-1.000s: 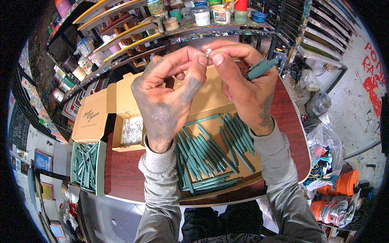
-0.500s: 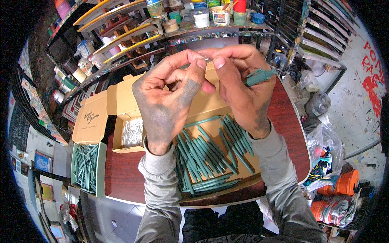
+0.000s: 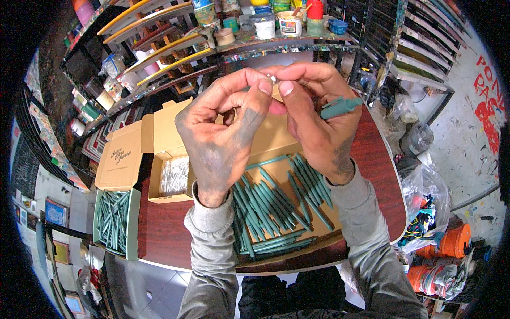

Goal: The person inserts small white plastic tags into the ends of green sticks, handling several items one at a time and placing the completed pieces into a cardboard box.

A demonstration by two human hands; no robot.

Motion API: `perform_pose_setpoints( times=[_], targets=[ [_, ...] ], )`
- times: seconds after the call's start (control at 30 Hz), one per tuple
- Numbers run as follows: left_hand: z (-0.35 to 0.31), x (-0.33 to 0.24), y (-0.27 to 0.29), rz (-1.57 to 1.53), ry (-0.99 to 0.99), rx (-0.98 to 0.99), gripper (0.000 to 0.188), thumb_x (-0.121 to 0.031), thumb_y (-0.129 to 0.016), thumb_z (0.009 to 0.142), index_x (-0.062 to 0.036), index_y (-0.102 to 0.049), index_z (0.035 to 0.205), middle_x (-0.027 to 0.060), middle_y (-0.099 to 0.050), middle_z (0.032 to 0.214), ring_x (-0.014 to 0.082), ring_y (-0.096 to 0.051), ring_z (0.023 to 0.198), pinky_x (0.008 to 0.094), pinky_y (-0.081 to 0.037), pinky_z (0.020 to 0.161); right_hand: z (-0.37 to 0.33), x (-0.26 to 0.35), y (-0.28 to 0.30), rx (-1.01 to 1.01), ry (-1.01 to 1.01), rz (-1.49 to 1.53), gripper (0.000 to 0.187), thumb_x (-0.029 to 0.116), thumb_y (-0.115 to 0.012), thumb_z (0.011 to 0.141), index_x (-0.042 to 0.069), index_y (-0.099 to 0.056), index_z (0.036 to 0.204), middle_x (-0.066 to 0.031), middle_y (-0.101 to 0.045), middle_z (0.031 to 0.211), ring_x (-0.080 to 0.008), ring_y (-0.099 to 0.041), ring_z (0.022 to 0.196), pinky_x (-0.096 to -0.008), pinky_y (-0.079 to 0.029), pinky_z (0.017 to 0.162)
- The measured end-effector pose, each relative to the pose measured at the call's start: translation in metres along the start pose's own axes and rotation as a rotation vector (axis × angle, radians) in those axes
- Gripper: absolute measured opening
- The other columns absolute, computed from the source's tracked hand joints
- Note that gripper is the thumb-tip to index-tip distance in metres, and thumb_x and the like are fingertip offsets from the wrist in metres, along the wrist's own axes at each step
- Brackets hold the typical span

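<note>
Raised over the table, my left hand [image 3: 226,127] is closed, thumb and forefinger pinching a small whitish piece [image 3: 273,79] too tiny to identify. My right hand [image 3: 319,117] meets it there, its thumb and forefinger closed against the same piece. A green pen [image 3: 341,108] with a clip is tucked in the right hand's fingers, its rear end sticking out to the right. Below both hands, several slim green pens [image 3: 265,207] lie in rows in an open cardboard box [image 3: 332,220]. Left of my left wrist, a small carton [image 3: 154,178] holds many white slim parts [image 3: 174,176].
A narrow box [image 3: 133,231] packed with green pens stands at the table's left edge. The dark red tabletop [image 3: 167,239] has a rounded right corner. Paint tubs [image 3: 263,25] line a shelf behind; plastic bags [image 3: 425,186] and an orange container [image 3: 454,240] sit to the right.
The hands stay together with only a slight shift of the fingertips. A bit more of the whitish piece shows between them. The pen remains in my right hand.
</note>
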State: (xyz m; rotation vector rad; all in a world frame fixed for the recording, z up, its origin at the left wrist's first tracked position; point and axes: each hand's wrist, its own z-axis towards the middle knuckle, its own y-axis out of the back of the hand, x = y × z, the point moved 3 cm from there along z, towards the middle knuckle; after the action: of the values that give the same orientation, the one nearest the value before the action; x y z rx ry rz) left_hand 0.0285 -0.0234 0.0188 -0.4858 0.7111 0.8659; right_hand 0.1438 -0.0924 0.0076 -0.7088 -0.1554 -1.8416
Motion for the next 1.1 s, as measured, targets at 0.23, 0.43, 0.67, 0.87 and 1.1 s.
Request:
perform_pose_setpoints(
  times=[0.23,0.43,0.67,0.87,1.1],
  targets=[
    [-0.001,-0.005,-0.004,-0.126,0.029,0.004,0.018,-0.005,-0.066,0.089,0.0054,-0.066,0.105,0.0047,-0.069,0.073,0.0042,-0.057,0.06,0.0177,-0.042,0.058,-0.002,0.004,0.005,0.008,-0.133,0.078,0.018,0.001,-0.061,0.09,-0.003,-0.057,0.107,-0.0142,-0.069,0.104,-0.0126,-0.066,0.085,-0.0214,-0.055,0.065],
    [-0.002,-0.014,-0.003,-0.171,0.094,0.048,0.017,-0.005,-0.064,0.09,0.0051,-0.066,0.104,0.0055,-0.067,0.073,0.0069,-0.058,0.056,0.0217,-0.047,0.058,-0.001,0.007,0.004,0.016,-0.199,0.109,0.022,-0.002,-0.064,0.087,-0.002,-0.057,0.108,-0.0145,-0.069,0.105,-0.0087,-0.065,0.08,-0.0166,-0.05,0.057],
    [0.0,-0.01,0.001,-0.227,0.162,0.071,0.018,-0.006,-0.065,0.088,0.0049,-0.067,0.102,0.0092,-0.069,0.087,0.0048,-0.052,0.051,0.0188,-0.042,0.049,0.0,0.005,0.003,-0.016,-0.14,-0.008,0.03,-0.001,-0.073,0.081,-0.002,-0.059,0.107,-0.0127,-0.07,0.103,-0.0052,-0.064,0.074,-0.0144,-0.046,0.054],
    [0.0,-0.008,0.001,-0.312,0.198,0.097,0.021,-0.012,-0.066,0.088,0.004,-0.067,0.102,0.0126,-0.069,0.096,0.0046,-0.05,0.05,0.0186,-0.04,0.046,-0.001,0.004,0.003,-0.025,-0.081,-0.066,0.032,-0.001,-0.076,0.077,0.0,-0.06,0.105,-0.0089,-0.071,0.1,0.0026,-0.057,0.064,-0.0133,-0.037,0.047],
    [-0.002,-0.005,-0.002,-0.325,0.177,0.114,0.02,-0.011,-0.067,0.088,0.0034,-0.067,0.102,0.0095,-0.069,0.089,0.0047,-0.05,0.051,0.019,-0.04,0.046,-0.002,0.005,0.005,-0.069,-0.111,-0.073,0.028,-0.001,-0.075,0.078,0.002,-0.062,0.103,-0.0066,-0.071,0.097,0.0038,-0.054,0.06,-0.0133,-0.035,0.046]
  ],
)
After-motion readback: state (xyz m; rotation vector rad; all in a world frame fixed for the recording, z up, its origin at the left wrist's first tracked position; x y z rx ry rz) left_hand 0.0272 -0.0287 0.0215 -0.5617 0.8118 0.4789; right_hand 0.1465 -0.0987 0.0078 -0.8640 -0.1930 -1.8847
